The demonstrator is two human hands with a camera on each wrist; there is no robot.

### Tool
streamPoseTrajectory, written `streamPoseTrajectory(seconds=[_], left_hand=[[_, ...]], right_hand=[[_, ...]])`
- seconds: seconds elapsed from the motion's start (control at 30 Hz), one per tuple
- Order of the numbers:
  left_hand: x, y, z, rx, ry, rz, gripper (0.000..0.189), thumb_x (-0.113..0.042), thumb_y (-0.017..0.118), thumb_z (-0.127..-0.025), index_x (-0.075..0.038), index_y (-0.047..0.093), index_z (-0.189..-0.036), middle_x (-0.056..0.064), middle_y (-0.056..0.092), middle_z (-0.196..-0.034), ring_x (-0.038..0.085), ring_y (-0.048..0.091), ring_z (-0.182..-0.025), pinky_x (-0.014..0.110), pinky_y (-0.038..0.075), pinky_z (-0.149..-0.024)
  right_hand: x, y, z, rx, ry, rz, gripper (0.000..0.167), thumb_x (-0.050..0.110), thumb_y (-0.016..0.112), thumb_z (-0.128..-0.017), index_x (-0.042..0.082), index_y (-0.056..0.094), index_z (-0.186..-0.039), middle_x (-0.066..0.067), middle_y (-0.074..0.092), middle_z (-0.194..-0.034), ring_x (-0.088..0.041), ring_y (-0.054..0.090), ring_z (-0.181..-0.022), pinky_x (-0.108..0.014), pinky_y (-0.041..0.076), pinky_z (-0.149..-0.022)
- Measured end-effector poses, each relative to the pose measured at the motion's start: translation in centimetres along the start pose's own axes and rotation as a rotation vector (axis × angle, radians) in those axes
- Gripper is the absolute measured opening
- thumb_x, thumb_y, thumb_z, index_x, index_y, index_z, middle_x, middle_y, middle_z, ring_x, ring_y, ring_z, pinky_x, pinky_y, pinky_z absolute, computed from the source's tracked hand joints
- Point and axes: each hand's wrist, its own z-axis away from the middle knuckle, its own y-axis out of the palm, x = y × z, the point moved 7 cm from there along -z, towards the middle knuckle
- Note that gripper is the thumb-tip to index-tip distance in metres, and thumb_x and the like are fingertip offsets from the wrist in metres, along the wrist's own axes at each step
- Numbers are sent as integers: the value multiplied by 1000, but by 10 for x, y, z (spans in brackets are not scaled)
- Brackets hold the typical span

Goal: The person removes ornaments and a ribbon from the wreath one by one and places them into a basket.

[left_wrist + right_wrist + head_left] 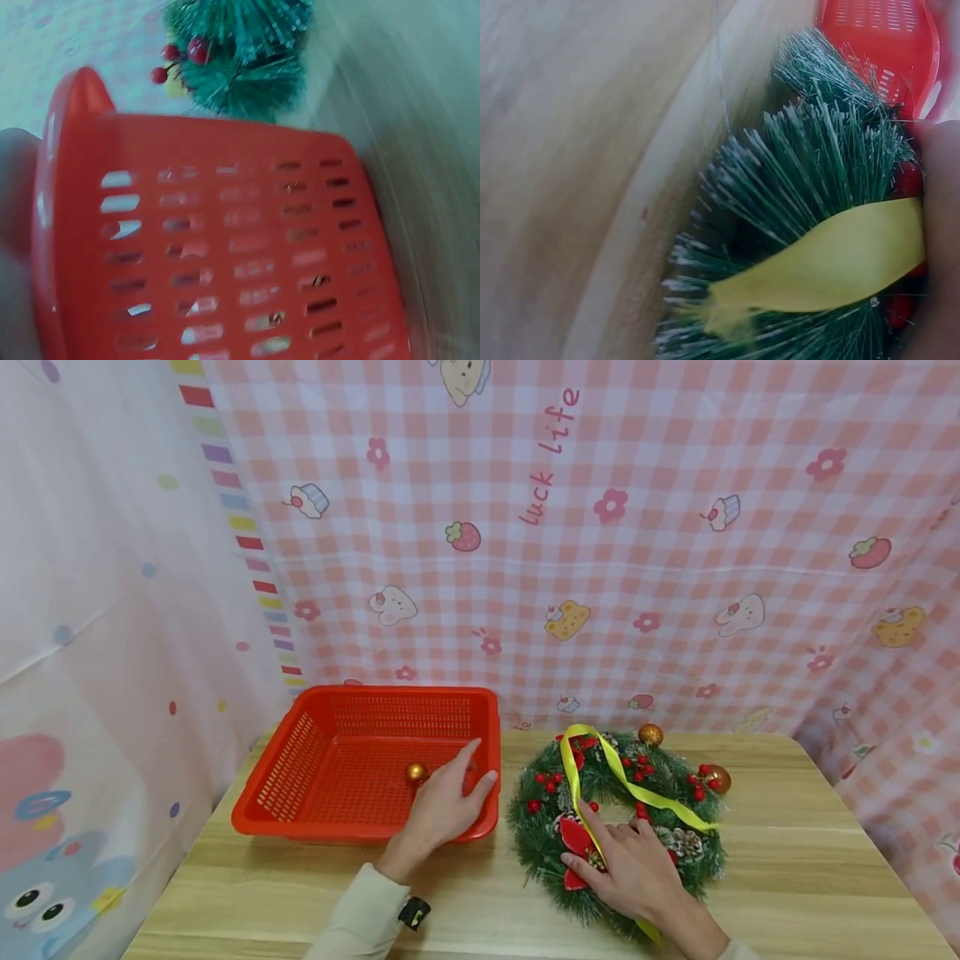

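Observation:
A green wreath (536, 835) with red berries, red flowers, pinecones and gold balls lies on the wooden table. A yellow ribbon (660, 803) loops loosely across it. My right hand (633, 868) rests on the wreath's front part, index finger against the ribbon and thumb spread away from it. To the left stands a red plastic basket (367, 838); my left hand (444, 802) reaches over its front right part, index finger and thumb spread. Beside that hand, inside the basket, is a gold ball (416, 772). The palm hides part of the basket floor.
The wooden table (810, 860) extends right of the wreath and in front of the basket. A pink checked cloth (525, 568) hangs behind the table, and a white patterned curtain (135, 652) is at the left. One gold ball (650, 735) sits at the wreath's back edge.

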Motion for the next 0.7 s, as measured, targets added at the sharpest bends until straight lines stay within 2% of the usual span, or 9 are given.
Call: streamPoseTrajectory(seconds=[0.1,0.27,0.43,0.57,0.7], left_hand=[[-2,8,-2,50,-3,-66,64,-45,54,-99,-19,34,-155,13,61,-134,32,60,-119,53,48,-95],[-1,17,-3,138,-5,-154,70,-51,53,-98,-23,29,-157,16,59,-135,34,60,-117,53,48,-96],[0,20,-3,171,-19,-194,70,-56,49,-98,-26,29,-157,17,60,-134,34,60,-117,52,49,-93],[0,20,-2,178,-22,-216,70,-58,49,-98,-28,28,-157,15,61,-133,34,61,-114,51,51,-85],[0,21,-2,184,-18,-193,68,-54,49,-99,-27,28,-157,17,62,-130,34,62,-112,50,51,-88]], right_hand=[[0,0,0,4,-3,1,77,70,44,-93,19,41,-152,-6,74,-102,-28,67,-96,-52,41,-95],[1,1,1,10,-14,9,78,70,44,-93,20,39,-153,-7,74,-105,-28,67,-98,-52,41,-96],[1,-1,2,-13,-43,14,77,69,46,-93,20,39,-153,-7,74,-103,-28,67,-99,-52,41,-96],[2,-2,4,-35,-81,30,77,69,47,-93,21,40,-152,2,72,-89,-22,68,-93,-49,43,-92],[0,-2,6,-41,-145,20,76,68,48,-93,21,40,-152,17,60,-70,-13,66,-83,-43,43,-87]])
